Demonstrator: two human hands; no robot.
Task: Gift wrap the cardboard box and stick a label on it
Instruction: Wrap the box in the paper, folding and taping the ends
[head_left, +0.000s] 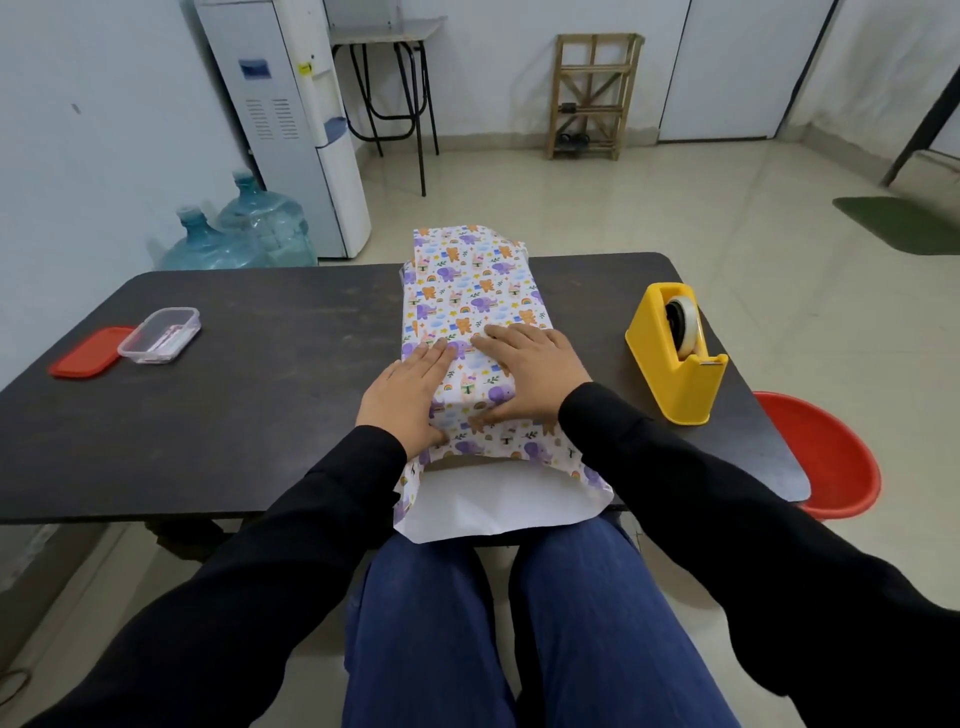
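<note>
My left hand (410, 395) and right hand (530, 374) lie flat, grips apart, fingers straight, pressing wrapping paper (498, 501) onto one box (467, 301), mid-bench (260, 415). One tape dispenser (675, 353), one container (158, 335), one lid (85, 353).

Animal-print wrapping paper (470, 291) covers the box, both ends open.

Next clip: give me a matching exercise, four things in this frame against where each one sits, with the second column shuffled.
Things:
1 tape dispenser
2 red lid
3 wrapping paper
4 water bottles

Places:
A on the floor beyond the table
B at the table's left edge
C in the middle of the table
D on the table's right side

Pairs: 1-D, 2-B, 3-C, 4-A
</note>
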